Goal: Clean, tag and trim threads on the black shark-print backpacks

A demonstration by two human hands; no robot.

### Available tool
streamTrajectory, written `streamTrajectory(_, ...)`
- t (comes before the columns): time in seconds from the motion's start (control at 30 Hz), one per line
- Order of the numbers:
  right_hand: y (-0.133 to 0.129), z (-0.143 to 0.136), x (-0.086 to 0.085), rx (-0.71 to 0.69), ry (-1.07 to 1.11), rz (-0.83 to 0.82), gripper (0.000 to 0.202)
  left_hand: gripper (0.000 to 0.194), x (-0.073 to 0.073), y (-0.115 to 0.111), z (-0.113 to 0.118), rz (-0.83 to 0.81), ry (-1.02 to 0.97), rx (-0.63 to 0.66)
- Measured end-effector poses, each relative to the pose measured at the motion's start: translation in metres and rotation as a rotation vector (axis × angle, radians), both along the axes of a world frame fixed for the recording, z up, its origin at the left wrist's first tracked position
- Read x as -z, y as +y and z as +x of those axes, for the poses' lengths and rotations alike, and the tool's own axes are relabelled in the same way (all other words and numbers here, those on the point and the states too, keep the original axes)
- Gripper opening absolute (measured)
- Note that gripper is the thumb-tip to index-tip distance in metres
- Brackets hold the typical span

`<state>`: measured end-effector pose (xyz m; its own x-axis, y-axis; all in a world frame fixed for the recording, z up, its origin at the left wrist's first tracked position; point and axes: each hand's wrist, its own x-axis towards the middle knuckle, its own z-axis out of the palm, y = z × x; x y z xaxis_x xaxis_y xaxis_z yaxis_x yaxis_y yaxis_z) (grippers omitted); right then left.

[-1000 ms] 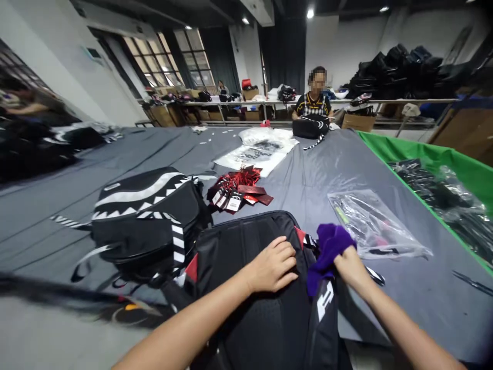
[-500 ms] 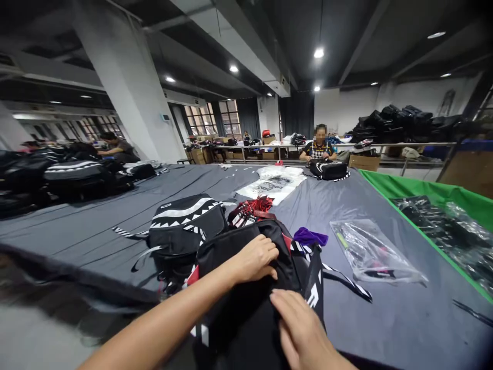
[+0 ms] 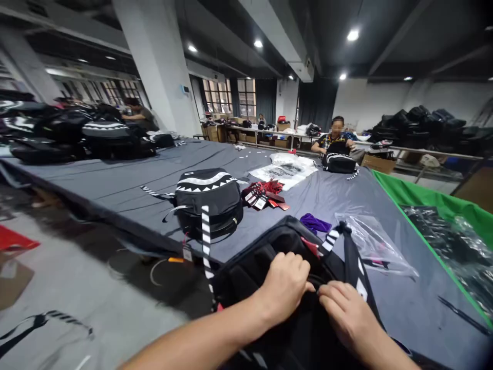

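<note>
A black backpack [image 3: 254, 262] with striped straps and red trim leans at the near edge of the cloth-covered table, below me. My left hand [image 3: 287, 282] is closed on its black fabric near the middle. Just to the right, my right hand [image 3: 344, 303] pinches the same backpack, its fingertips close to the left thumb. What lies between the fingertips is too dark to make out. Behind it stands a second black backpack [image 3: 208, 198] with a white zigzag band. Red and black tags [image 3: 265, 194] lie in a heap beside that one.
A purple cloth [image 3: 315, 223] and a clear plastic bag [image 3: 377, 241] lie to the right. Beyond them a green-edged bin [image 3: 454, 192] holds wrapped items. Black bags [image 3: 108, 133] are piled far left. A person [image 3: 334, 139] sits across the grey table [image 3: 154, 174] with another bag.
The view has shifted, showing more floor at left. Both hands have come closer together, and the right fingers have closed on the backpack. The person across has moved their arms.
</note>
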<state>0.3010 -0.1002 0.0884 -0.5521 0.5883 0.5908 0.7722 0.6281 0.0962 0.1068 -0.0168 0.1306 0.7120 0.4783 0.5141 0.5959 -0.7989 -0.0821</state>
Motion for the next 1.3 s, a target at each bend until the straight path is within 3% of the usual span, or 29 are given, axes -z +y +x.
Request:
streamTrajectory(0.07, 0.013, 0.0, 0.019, 0.112, 0.062, 0.005, 0.023, 0.024, 0.018, 0.013, 0.015, -0.094, 0.043, -0.031)
streamTrajectory(0.13, 0.031, 0.0, 0.038, 0.202, 0.091, 0.071, 0.025, 0.021, 0.023, 0.035, 0.019, -0.147, 0.108, -0.001)
streamTrajectory(0.23, 0.053, 0.009, 0.058, 0.233, 0.091, 0.167, 0.041, 0.025, 0.01, 0.061, 0.007, -0.157, 0.201, 0.081)
streamTrajectory(0.33, 0.063, 0.027, 0.066, 0.163, 0.05, 0.208, 0.054, 0.029, -0.004, 0.058, -0.004, -0.186, 0.267, 0.138)
streamTrajectory(0.43, 0.066, 0.04, 0.065, 0.055, -0.025, 0.175, 0.052, 0.025, -0.008, 0.033, -0.007, -0.227, 0.266, 0.177)
streamTrajectory(0.53, 0.069, 0.031, 0.056, 0.007, -0.054, 0.051, 0.041, 0.027, -0.008, 0.023, -0.014, -0.297, 0.268, 0.08)
streamTrajectory(0.63, 0.076, 0.002, 0.043, 0.049, 0.01, -0.121, 0.033, 0.026, -0.007, 0.043, -0.027, -0.359, 0.259, -0.018)
streamTrajectory(0.73, 0.08, -0.023, 0.032, 0.089, 0.116, -0.257, 0.03, 0.016, -0.007, 0.071, -0.032, -0.251, 0.139, 0.05)
streamTrajectory(0.8, 0.08, -0.031, 0.026, 0.107, 0.173, -0.321, 0.027, 0.05, -0.008, 0.087, -0.025, -0.188, 0.12, 0.089)
streamTrajectory(0.87, 0.079, -0.033, 0.022, 0.129, 0.227, -0.375, 0.024, 0.089, -0.008, 0.102, -0.011, -0.243, 0.209, 0.115)
streamTrajectory(0.93, 0.079, -0.033, 0.022, 0.156, 0.277, -0.41, 0.02, 0.108, -0.005, 0.118, 0.006, -0.33, 0.324, 0.116)
streamTrajectory(1.07, 0.076, -0.04, 0.03, 0.181, 0.3, -0.416, 0.008, 0.126, 0.016, 0.149, 0.034, -0.299, 0.427, 0.073)
streamTrajectory(1.17, 0.077, -0.045, 0.035, 0.171, 0.253, -0.418, 0.003, 0.123, 0.035, 0.163, 0.04, -0.236, 0.404, 0.169)
streamTrajectory(1.3, 0.098, -0.038, 0.031, 0.221, 0.173, -0.471, 0.02, 0.119, 0.045, 0.163, 0.035, -0.175, 0.352, 0.191)
